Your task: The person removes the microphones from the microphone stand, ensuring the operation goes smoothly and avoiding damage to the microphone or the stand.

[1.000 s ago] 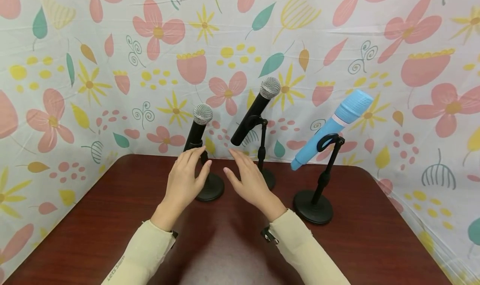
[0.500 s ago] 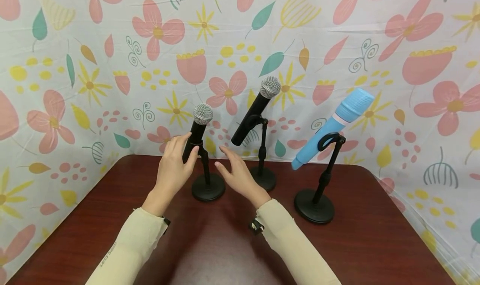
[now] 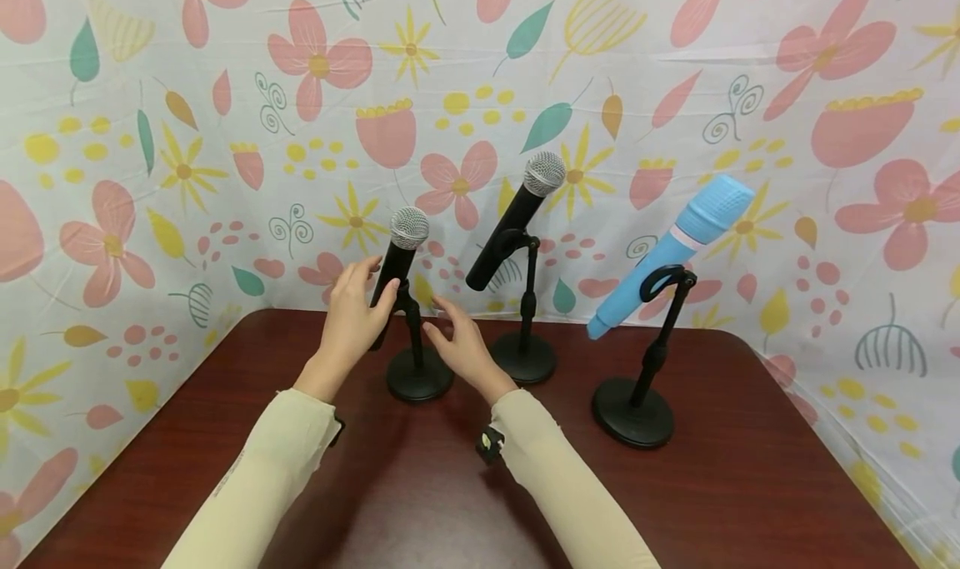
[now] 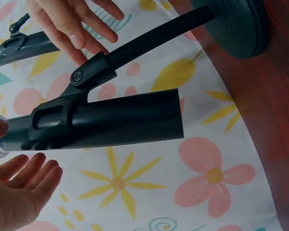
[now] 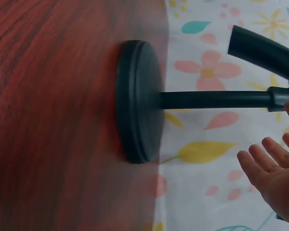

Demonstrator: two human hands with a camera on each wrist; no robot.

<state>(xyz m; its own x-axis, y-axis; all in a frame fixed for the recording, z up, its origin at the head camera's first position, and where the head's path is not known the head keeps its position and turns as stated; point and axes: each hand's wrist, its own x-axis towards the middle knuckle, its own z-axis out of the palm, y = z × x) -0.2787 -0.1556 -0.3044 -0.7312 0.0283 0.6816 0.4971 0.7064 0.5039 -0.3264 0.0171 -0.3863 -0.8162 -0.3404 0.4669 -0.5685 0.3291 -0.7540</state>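
A dark red wooden table (image 3: 750,486) stands against a flowered cloth backdrop (image 3: 225,94), and everything below is placed from the black microphone (image 3: 397,265) in the nearest left stand. That microphone sits tilted in the clip of its short black stand (image 3: 417,361), whose round base rests on the table near the back edge. To its right, well apart, a blue microphone (image 3: 675,248) leans in a taller stand (image 3: 637,386). Between these two, just behind and to the right of the black microphone, a second black microphone (image 3: 517,219) leans in its own stand (image 3: 527,336). The left hand (image 3: 352,319) is at the black microphone's left side, fingers straight and spread, thumb touching the barrel; it clasps nothing. The right hand (image 3: 461,344) hovers just right of the stand's post, fingers loose and spread wide, holding nothing.
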